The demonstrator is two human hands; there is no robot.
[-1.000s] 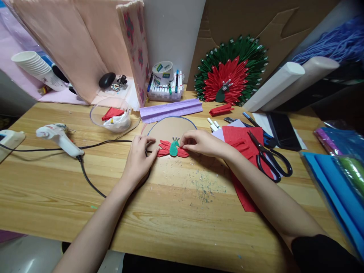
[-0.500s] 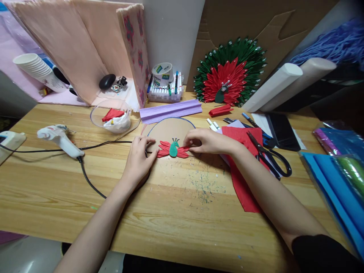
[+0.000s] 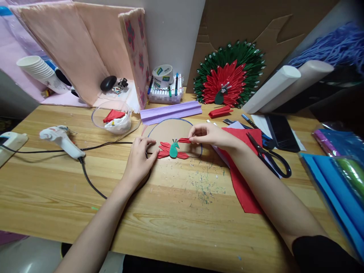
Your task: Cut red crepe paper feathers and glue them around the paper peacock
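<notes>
Left hand (image 3: 138, 159) flat, right hand (image 3: 209, 135) pinching

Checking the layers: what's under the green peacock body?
Red paper petals fan out beneath the green peacock body, all on the brown cardboard piece. The right hand pinches another petal. The petals' inner ends are covered.
</notes>
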